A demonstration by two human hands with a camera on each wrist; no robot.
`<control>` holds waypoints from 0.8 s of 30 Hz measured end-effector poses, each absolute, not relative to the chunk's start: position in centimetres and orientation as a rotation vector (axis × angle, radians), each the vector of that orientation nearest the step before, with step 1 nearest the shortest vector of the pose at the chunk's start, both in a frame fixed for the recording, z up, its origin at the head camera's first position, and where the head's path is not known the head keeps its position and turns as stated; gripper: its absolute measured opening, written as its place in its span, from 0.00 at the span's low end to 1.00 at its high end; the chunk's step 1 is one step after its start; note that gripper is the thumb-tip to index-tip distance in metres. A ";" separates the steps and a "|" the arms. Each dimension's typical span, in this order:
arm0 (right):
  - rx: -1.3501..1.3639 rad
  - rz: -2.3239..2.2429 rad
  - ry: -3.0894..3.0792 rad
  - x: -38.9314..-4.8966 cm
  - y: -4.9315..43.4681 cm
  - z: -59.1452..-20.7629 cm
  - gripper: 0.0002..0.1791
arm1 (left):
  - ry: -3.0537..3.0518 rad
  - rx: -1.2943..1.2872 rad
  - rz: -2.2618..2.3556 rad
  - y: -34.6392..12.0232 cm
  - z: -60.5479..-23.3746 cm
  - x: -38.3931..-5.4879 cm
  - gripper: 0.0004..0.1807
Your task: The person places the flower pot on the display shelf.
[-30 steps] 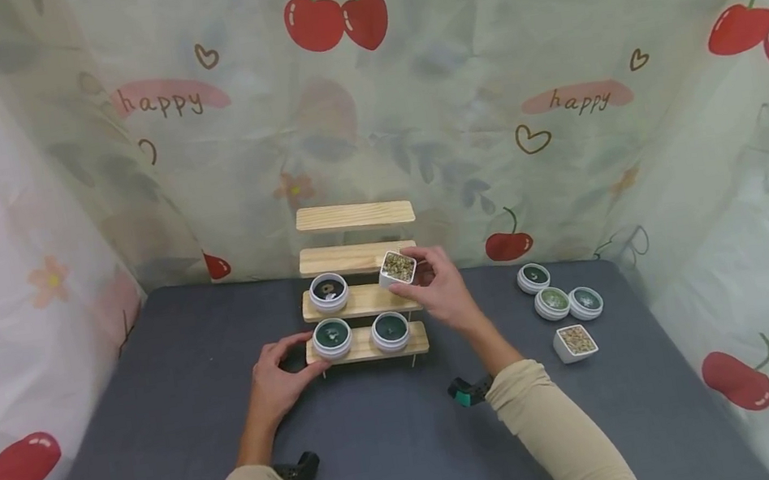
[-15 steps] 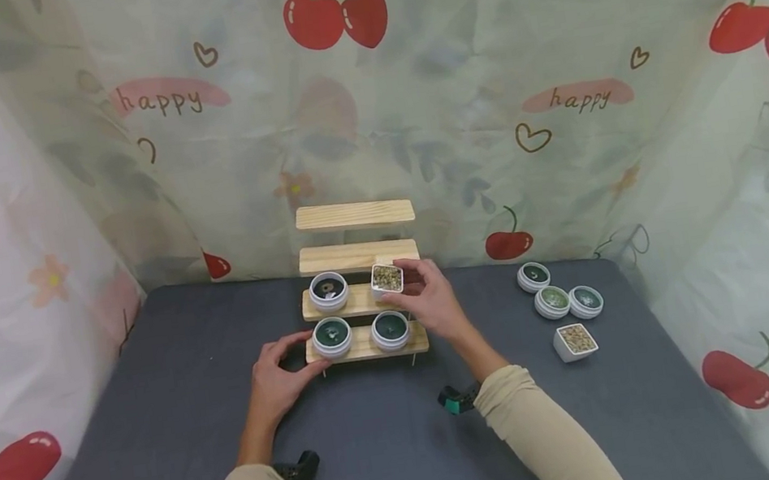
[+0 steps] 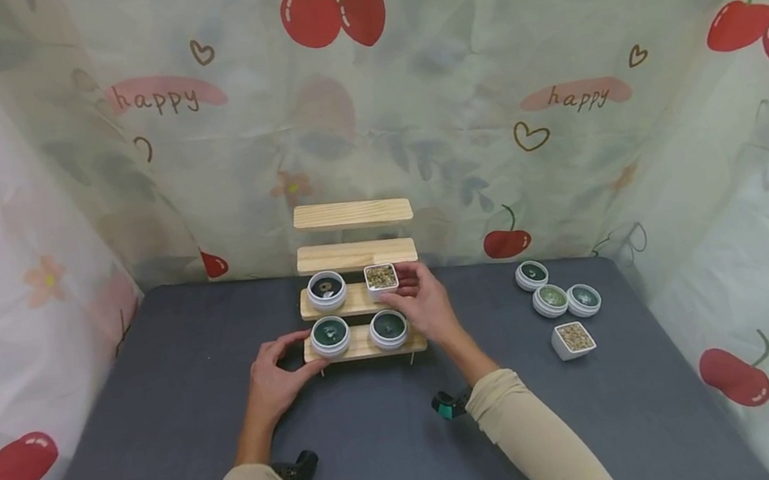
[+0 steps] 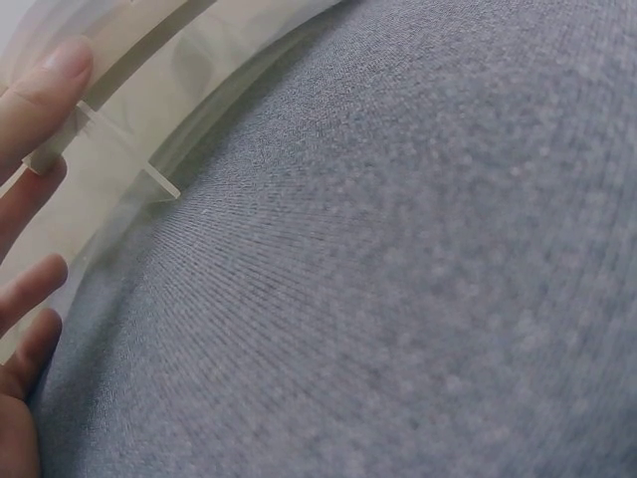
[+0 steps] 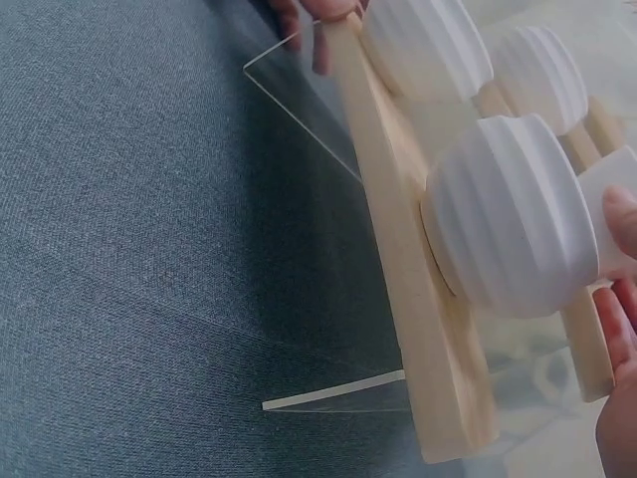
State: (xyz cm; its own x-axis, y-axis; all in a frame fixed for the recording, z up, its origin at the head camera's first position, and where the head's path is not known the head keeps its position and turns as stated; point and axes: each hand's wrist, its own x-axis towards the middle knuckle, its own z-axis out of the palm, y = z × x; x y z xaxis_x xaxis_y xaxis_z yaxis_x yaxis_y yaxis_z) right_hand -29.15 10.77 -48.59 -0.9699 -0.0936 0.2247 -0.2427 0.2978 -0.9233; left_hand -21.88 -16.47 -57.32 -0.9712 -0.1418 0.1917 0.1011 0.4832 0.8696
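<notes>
In the head view a tiered wooden stand (image 3: 351, 213) has four-step plank shelves on clear legs. My left hand (image 3: 274, 380) grips the left end of its lowest shelf; the left wrist view has the thumb (image 4: 48, 92) over the wood and a finger beneath. My right hand (image 3: 429, 305) holds a small square white pot (image 3: 381, 277) of tan gravel-like bits at the right end of the second shelf up. To its left sits a round white pot (image 3: 326, 291) with dark contents. Two round pots with green contents, one left (image 3: 329, 337) and one right (image 3: 388, 330), occupy the lowest shelf.
On the dark cloth-covered table (image 3: 378, 454), right of the stand, are three round white pots, one with light green contents (image 3: 550, 301). Another square pot (image 3: 572, 340) of gravel-like bits stands nearer. A printed curtain (image 3: 412, 121) encloses the back and sides.
My right hand has moved left and slightly down with the square pot, from over the shelf's right end to beside the dark round pot. The left hand keeps its grip on the shelf.
</notes>
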 end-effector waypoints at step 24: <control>0.358 1.644 -2.482 -27.4 17.3 -46.5 0.35 | -2.490 0.057 -1.474 -16.5 -57.6 -22.0 0.36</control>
State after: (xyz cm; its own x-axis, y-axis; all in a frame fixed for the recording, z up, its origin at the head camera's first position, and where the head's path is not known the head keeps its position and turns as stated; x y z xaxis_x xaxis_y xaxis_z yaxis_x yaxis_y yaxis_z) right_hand -27.35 17.33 -46.46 -0.9614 -0.1186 0.2482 -0.2748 0.3738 -0.8858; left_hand -22.02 -16.53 -57.65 -0.9689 -0.1581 0.1905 0.0909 0.4884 0.8679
